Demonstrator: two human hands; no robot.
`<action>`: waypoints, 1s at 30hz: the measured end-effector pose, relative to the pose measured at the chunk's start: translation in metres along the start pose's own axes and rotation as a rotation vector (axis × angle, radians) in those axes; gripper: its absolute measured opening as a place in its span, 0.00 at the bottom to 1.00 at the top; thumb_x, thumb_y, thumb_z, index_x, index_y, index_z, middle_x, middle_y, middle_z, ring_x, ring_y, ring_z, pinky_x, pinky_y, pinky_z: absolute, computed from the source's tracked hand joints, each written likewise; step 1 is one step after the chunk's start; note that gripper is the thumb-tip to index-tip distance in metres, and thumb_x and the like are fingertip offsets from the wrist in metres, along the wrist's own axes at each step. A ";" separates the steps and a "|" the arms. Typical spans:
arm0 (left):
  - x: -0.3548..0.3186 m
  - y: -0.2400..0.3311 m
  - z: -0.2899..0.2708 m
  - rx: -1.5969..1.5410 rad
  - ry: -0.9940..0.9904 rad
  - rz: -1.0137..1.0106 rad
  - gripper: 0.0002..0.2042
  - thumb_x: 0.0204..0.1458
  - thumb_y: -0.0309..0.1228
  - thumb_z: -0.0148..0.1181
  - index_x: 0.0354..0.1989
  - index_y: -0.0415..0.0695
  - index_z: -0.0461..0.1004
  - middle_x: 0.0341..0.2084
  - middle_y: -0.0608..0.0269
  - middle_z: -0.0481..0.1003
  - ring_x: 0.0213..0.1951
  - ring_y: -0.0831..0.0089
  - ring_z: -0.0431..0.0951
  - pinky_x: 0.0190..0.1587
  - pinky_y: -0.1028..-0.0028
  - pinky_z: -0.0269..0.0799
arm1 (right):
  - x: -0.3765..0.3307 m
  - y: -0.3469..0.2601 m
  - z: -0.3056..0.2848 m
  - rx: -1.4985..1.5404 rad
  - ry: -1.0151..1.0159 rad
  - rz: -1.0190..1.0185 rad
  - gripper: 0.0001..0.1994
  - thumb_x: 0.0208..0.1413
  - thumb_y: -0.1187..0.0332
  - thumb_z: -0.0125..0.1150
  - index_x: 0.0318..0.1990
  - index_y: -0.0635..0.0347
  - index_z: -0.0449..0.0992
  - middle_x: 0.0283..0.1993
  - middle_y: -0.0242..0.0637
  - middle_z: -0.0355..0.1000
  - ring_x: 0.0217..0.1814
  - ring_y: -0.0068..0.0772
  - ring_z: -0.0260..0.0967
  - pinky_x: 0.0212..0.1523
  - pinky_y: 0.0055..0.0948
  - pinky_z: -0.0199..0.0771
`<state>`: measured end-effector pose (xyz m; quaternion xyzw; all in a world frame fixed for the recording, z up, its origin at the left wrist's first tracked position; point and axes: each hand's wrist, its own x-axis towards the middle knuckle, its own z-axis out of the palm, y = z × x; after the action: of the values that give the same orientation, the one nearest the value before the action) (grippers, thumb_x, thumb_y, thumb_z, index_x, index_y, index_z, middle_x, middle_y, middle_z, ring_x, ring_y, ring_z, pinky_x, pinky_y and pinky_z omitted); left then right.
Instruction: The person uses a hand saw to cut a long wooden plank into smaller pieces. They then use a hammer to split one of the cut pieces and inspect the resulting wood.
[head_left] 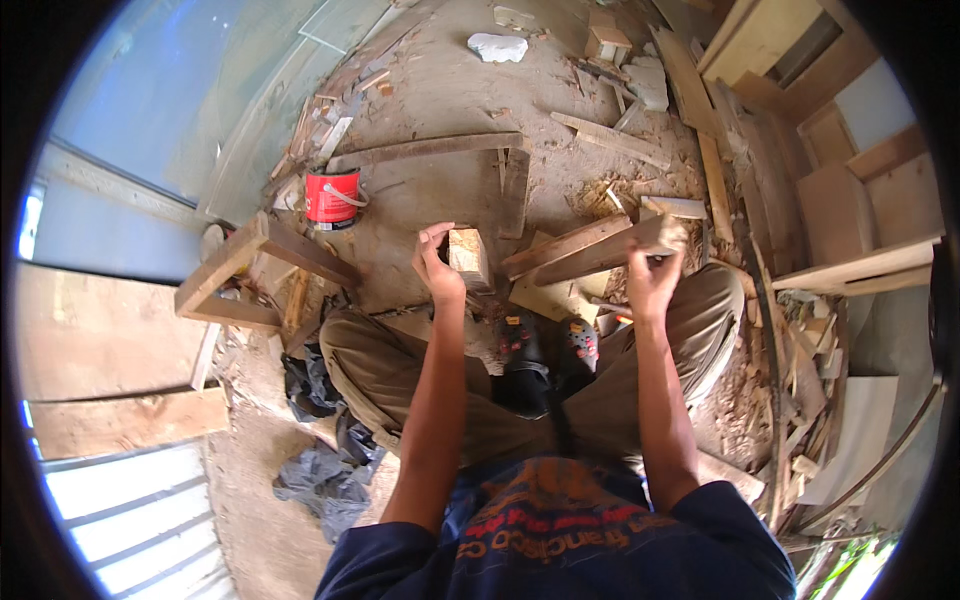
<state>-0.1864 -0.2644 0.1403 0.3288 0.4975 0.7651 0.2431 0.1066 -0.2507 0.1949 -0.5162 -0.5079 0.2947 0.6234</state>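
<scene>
My left hand is closed on the left side of a squared wooden block, whose pale end faces up. Opposite it, my right hand grips the end of a wooden board that slants down toward the middle. Another wooden piece lies alongside that board, partly behind it. Both hands are held out in front of my bent knees, apart from each other. Below the block, the dark shoes on my feet show between my legs.
A red bucket with a pale handle stands at the left. Near it is a triangular wooden frame. An angled wooden frame lies ahead on the dusty floor. Planks and scraps line the right, beside wooden shelving. Black plastic lies lower left.
</scene>
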 end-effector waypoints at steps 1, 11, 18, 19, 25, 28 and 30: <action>-0.001 0.001 0.003 -0.020 0.006 -0.024 0.26 0.66 0.42 0.36 0.37 0.30 0.75 0.35 0.49 0.78 0.40 0.63 0.77 0.50 0.67 0.69 | 0.006 -0.013 -0.008 0.018 0.065 -0.048 0.21 0.54 0.77 0.62 0.55 0.63 0.64 0.51 0.41 0.68 0.51 0.31 0.67 0.55 0.32 0.67; -0.005 -0.001 0.009 -0.121 0.025 -0.015 0.24 0.67 0.42 0.41 0.35 0.31 0.75 0.36 0.52 0.78 0.42 0.64 0.77 0.54 0.66 0.68 | 0.030 -0.029 -0.021 0.849 0.249 0.329 0.24 0.54 0.55 0.55 0.56 0.56 0.68 0.53 0.41 0.72 0.52 0.45 0.72 0.46 0.46 0.80; -0.009 -0.004 0.013 -0.188 0.125 -0.106 0.31 0.68 0.50 0.33 0.39 0.30 0.75 0.35 0.54 0.77 0.38 0.67 0.74 0.46 0.66 0.68 | 0.021 -0.010 -0.007 0.839 0.128 0.458 0.28 0.56 0.52 0.53 0.61 0.54 0.64 0.62 0.40 0.63 0.65 0.46 0.61 0.60 0.55 0.67; -0.010 -0.001 0.018 -0.267 0.184 -0.139 0.31 0.68 0.50 0.33 0.41 0.31 0.75 0.36 0.54 0.77 0.38 0.67 0.74 0.46 0.66 0.68 | 0.019 -0.004 -0.004 0.834 0.117 0.460 0.26 0.56 0.52 0.52 0.60 0.54 0.65 0.61 0.40 0.64 0.64 0.45 0.62 0.60 0.53 0.67; -0.009 -0.008 0.009 -0.298 0.126 -0.125 0.34 0.67 0.55 0.31 0.46 0.32 0.74 0.38 0.55 0.76 0.40 0.68 0.75 0.47 0.67 0.69 | 0.010 0.008 -0.002 0.863 0.145 0.540 0.25 0.55 0.55 0.52 0.59 0.56 0.65 0.60 0.41 0.65 0.61 0.44 0.64 0.58 0.50 0.67; -0.011 -0.005 0.016 -0.234 0.085 -0.031 0.37 0.65 0.60 0.30 0.47 0.33 0.73 0.39 0.55 0.76 0.41 0.67 0.75 0.48 0.66 0.69 | 0.010 0.012 -0.005 0.892 0.117 0.541 0.26 0.54 0.55 0.52 0.59 0.56 0.65 0.59 0.41 0.66 0.60 0.44 0.64 0.58 0.49 0.66; -0.014 -0.001 0.017 -0.229 0.070 -0.028 0.40 0.63 0.63 0.29 0.48 0.33 0.73 0.39 0.54 0.76 0.42 0.66 0.75 0.49 0.66 0.69 | 0.008 0.011 -0.006 0.892 0.114 0.544 0.26 0.54 0.56 0.52 0.58 0.57 0.66 0.58 0.41 0.66 0.61 0.43 0.63 0.59 0.47 0.65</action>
<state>-0.1641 -0.2638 0.1410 0.2648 0.4194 0.8245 0.2724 0.1166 -0.2420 0.1871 -0.3288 -0.1459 0.6052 0.7101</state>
